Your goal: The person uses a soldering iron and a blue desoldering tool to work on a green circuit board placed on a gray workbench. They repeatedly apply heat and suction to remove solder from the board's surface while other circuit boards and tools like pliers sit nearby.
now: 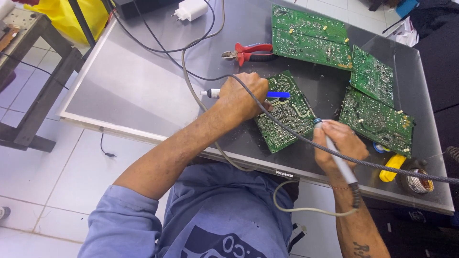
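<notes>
From the head camera: the left hand (244, 98) clenches a blue-and-white desoldering pump (282, 94), laid flat over a green circuit board (287, 114) on the grey worktop (134, 81). The right hand (339, 143) grips a soldering iron (334, 153) pen-style, tip down at the board's edge for control. Red cutters (251, 51) lie nearby.

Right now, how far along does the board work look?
In hand: the left hand holds a blue-and-white tool over the nearest circuit board; the right hand brings a soldering iron to its edge. Three other green boards lie beside it, untouched; whether they are finished cannot be told. Red cutters lie unused.
</notes>
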